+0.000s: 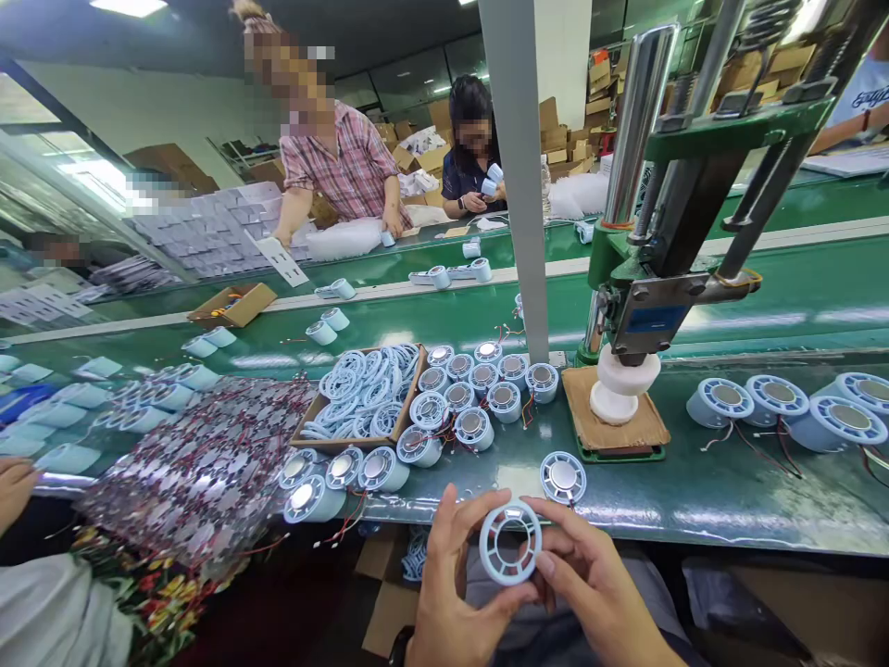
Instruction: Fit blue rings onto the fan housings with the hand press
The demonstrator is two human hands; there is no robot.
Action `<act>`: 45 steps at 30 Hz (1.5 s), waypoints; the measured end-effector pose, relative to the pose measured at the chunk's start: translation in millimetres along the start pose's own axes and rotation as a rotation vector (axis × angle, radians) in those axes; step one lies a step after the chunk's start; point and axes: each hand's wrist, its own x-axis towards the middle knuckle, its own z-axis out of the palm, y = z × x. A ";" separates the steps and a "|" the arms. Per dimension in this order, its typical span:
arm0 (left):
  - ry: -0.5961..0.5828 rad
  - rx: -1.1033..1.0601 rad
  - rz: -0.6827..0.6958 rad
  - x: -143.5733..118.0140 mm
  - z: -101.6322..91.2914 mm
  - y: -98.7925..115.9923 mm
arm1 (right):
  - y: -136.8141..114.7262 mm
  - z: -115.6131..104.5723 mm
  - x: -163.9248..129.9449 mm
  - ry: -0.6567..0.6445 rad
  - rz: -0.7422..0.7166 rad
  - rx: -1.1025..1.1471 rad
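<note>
A light-blue slotted plastic ring (488,547) is held upright in front of my lap, just below the bench edge. My left hand (451,593) grips its left side and lower rim between fingers and thumb. From the right, my right hand (580,574) pinches the same ring. Grey cloth shows through the ring's centre. Just beyond my fingers, a light-blue round housing with a silver disc (562,476) lies at the bench's front edge. A cardboard box (411,400) full of similar rings sits farther left, beside several round housings (473,428) with thin wires.
A green hand press (657,310) with a white pressing head (629,372) stands right of centre. More housings (776,398) stand at right. A grey post (518,185) rises behind. Wired parts in plastic (201,463) lie left, near a co-worker's hand (14,491). Two people work across the conveyor.
</note>
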 end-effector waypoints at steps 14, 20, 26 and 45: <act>0.023 -0.173 -0.074 3.5 2.6 7.5 | -0.7 1.2 1.1 -0.062 -0.022 0.091; 0.021 -0.153 -0.062 1.8 0.9 6.2 | 1.6 3.5 -2.4 -0.027 -0.087 -0.008; 0.039 -0.107 0.005 3.1 -4.1 -1.4 | 3.9 -12.8 -4.0 0.132 -0.402 -0.610; -0.203 0.180 -0.044 40.8 63.6 -34.8 | 30.7 -57.8 34.9 0.494 -0.489 -1.236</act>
